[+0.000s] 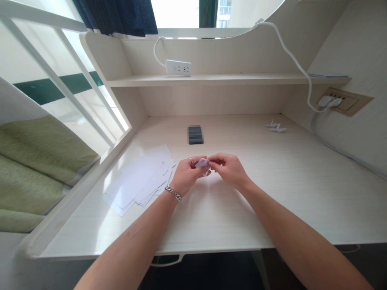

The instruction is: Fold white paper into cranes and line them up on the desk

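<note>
White folded paper [202, 162] pinched between left grip [186, 173] and right grip [230, 168].

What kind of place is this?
Probably a bedroom or dormitory: a desk with a built-in shelf, olive fabric beside it that may be bedding, and a dark curtain at the window.

The left forearm [139, 237] and right forearm [281, 221] slant inward from the near side. Between them, the left hand [188, 171] and right hand [229, 167] come close together, fingers curled, thumbs pinching.
</note>
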The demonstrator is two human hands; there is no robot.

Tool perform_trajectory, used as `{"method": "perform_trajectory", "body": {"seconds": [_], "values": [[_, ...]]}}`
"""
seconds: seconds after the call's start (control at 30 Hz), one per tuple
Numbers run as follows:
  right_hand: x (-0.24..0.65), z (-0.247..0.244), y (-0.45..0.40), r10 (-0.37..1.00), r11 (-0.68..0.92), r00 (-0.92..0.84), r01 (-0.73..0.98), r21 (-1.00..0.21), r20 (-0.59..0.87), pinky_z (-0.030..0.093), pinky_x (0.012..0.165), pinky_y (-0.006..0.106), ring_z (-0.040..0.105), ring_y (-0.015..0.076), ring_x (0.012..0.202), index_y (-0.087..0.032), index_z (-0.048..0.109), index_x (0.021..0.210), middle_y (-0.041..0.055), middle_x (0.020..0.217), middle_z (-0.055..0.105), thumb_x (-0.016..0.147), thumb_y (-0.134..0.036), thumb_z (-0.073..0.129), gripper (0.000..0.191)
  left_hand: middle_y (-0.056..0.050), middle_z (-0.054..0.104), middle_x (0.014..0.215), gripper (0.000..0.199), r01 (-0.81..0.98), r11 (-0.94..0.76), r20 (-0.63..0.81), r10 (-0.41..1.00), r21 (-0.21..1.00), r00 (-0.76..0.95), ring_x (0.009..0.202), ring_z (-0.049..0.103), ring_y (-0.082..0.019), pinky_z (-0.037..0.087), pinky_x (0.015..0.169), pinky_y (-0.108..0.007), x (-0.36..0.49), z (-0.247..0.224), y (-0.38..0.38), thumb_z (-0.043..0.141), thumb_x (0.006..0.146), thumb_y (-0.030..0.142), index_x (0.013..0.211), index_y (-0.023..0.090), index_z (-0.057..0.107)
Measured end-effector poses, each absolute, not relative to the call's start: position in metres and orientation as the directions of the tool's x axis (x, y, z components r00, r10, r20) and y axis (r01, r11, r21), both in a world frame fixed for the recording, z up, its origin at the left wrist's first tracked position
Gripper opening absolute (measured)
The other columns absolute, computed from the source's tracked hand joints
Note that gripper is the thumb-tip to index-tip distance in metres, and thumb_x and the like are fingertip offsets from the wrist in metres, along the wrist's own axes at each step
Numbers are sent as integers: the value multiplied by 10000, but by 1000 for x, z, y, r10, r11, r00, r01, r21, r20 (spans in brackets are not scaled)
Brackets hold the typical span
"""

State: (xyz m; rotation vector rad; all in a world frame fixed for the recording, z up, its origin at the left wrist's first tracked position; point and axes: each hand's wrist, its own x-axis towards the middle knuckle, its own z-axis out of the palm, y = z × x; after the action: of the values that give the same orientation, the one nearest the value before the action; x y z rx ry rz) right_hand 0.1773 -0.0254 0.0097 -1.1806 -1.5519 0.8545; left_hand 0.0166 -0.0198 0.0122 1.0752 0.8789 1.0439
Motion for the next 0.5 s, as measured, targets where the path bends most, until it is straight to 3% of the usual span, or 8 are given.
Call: {"method": "perform_trajectory", "body": {"seconds": [0.2,0.5], "values": [[176,16,-26,986,140,-102,103,-985,129,506,619,279,683,174,691,-166,757,889,49,789,748,710,-262,712,208,-77,708,783,402,-204,120,-62,961,972,270,710,658,-151,534,745,-318,17,12,-19,837,632,296,944,79,706],[176,12,-24,991,119,-73,134,-984,110,511,616,275,693,183,708,-155,729,870,51,777,735,692,-245,705,201,-56,692,699,457,-104,-20,43,972,994,232,639,628,-136,509,629,-266,16,10,-18,827,652,383,969,71,720]]}}
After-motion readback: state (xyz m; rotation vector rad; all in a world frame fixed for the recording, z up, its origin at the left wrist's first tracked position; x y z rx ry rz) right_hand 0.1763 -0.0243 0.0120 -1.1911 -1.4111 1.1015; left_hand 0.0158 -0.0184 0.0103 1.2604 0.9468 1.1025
